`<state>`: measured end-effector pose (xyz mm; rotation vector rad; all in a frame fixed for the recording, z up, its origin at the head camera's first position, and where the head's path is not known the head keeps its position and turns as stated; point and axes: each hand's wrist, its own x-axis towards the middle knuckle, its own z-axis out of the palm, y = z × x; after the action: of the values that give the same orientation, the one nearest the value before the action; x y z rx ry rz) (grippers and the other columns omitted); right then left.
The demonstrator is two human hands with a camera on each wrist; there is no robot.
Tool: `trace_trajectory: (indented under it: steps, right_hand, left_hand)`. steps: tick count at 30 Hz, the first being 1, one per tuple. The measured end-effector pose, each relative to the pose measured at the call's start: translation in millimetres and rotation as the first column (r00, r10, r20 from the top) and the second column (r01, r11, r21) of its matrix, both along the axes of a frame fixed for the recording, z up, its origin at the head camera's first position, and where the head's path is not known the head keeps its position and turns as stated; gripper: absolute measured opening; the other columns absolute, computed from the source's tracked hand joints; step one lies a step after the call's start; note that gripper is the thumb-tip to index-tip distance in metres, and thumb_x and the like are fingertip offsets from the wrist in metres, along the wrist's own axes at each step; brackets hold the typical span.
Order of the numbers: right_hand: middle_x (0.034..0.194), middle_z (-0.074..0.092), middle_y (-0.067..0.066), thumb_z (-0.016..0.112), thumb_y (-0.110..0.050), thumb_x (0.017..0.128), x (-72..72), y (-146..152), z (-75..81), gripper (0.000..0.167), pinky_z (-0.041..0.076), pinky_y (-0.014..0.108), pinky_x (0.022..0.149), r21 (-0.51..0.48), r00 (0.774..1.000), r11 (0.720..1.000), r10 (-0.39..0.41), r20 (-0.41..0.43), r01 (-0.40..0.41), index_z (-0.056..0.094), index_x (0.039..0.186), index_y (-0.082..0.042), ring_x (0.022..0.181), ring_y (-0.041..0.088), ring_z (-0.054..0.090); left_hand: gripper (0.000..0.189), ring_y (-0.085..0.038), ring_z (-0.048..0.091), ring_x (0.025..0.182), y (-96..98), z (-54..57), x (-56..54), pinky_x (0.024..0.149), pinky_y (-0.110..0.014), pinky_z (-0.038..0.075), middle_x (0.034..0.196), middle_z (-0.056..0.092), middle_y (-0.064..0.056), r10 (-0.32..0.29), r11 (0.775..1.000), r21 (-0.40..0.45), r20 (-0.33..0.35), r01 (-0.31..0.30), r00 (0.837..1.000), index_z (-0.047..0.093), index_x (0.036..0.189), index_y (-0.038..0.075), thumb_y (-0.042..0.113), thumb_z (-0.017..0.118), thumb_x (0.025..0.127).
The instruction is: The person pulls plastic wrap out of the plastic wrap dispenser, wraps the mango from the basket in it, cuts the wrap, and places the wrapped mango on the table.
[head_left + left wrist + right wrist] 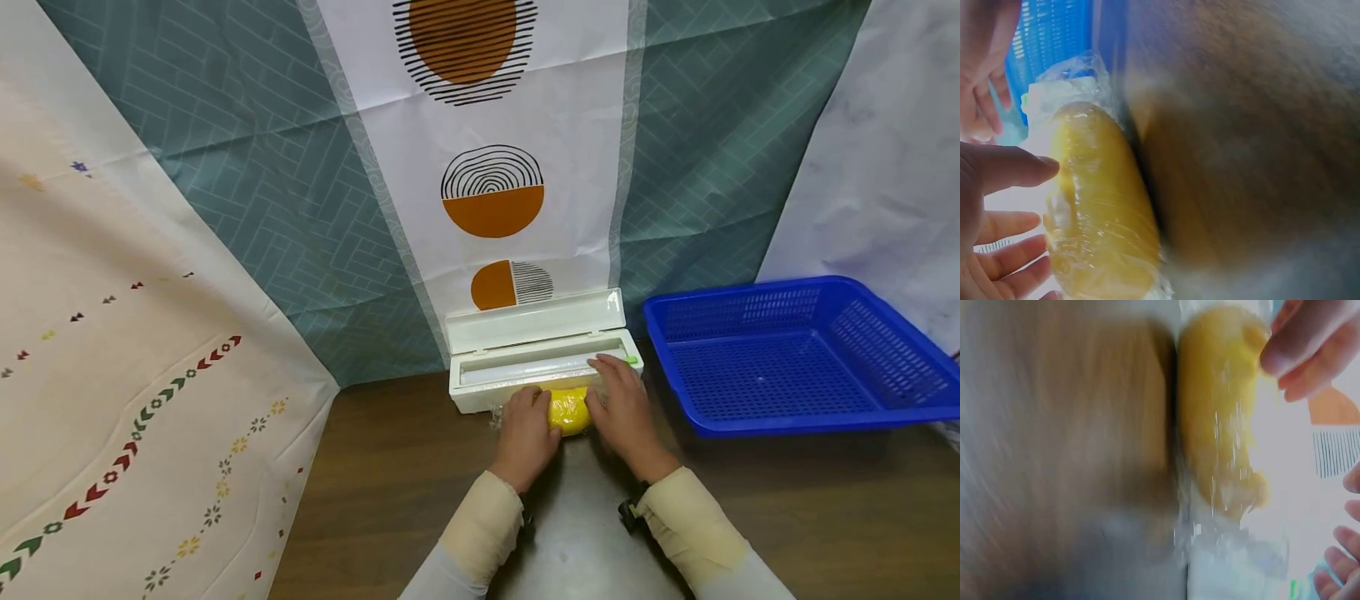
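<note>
A long, rounded yellow thing [568, 410], wrapped in clear cling film, lies between the two hands; its kind I cannot tell. At its left end is my left hand [525, 429], thumb tip touching the film and the other fingers spread along its far side in the left wrist view. My right hand [624, 412] is at the right end, fingers stretched out toward the dispenser. In the right wrist view, the right hand's fingers [1342, 559] stand apart from the yellow thing. Directly behind is a white cling film dispenser [471, 400], lid raised, with a film roll [517, 371] inside.
To the right stands a blue plastic basket [675, 392] with perforated walls. A green slider [630, 360] sits at the dispenser's right end. Patterned cloth [375, 250] hangs behind the brown table [390, 467], and an embroidered cloth [150, 333] borders the left side.
</note>
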<state>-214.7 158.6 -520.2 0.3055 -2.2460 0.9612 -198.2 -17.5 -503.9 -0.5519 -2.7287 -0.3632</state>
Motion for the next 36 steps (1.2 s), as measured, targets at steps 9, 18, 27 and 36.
trace_trajectory:
  steps: [9,18,27,36]
  right_hand:
    - [0.153,0.036,0.033,0.065,-0.011,0.095,-20.0,34.1,-6.4,0.054,0.032,0.067,0.111,-0.107,0.986,0.989,-0.089,0.143,0.105,0.048,0.142,0.009,0.141,0.051,0.035]
    - [0.164,0.022,0.025,0.05,-0.031,0.106,-35.9,42.2,-14.8,0.056,0.025,0.064,0.118,-0.292,0.923,0.95,0.012,0.384,0.109,0.039,0.153,-0.004,0.151,0.046,0.025]
    - [0.164,0.023,0.024,0.047,-0.012,0.104,-44.5,44.2,-20.1,0.048,0.018,0.059,0.122,-0.452,0.92,0.888,0.104,0.378,0.085,0.042,0.151,-0.003,0.153,0.041,0.02]
    - [0.165,0.022,0.022,0.046,-0.007,0.104,-43.3,44.6,-32.2,0.048,0.016,0.058,0.122,-0.517,0.922,0.855,0.168,0.349,0.04,0.041,0.152,-0.003,0.154,0.039,0.017]
  left_hand:
    - [0.034,-0.023,0.058,0.12,25.2,18.7,-15.9,0.103,-0.043,0.044,0.124,0.064,-0.004,-0.021,0.997,0.069,-0.003,0.021,1.0,0.069,0.124,0.014,0.03,0.07,0.093]
    - [0.032,-0.022,0.063,0.115,51.6,31.1,-41.0,0.105,-0.042,0.047,0.124,0.066,-0.003,-0.107,0.986,0.133,0.057,0.098,0.993,0.069,0.127,0.017,0.028,0.065,0.098]
    - [0.031,-0.019,0.065,0.111,71.5,32.3,-52.0,0.101,-0.032,0.051,0.123,0.067,-0.003,-0.183,0.976,0.142,0.123,0.165,0.975,0.069,0.129,0.015,0.022,0.059,0.1]
    - [0.031,-0.018,0.065,0.114,89.5,33.0,-58.5,0.1,-0.029,0.052,0.125,0.068,-0.002,-0.204,0.97,0.158,0.112,0.186,0.972,0.07,0.128,0.014,0.026,0.059,0.102]
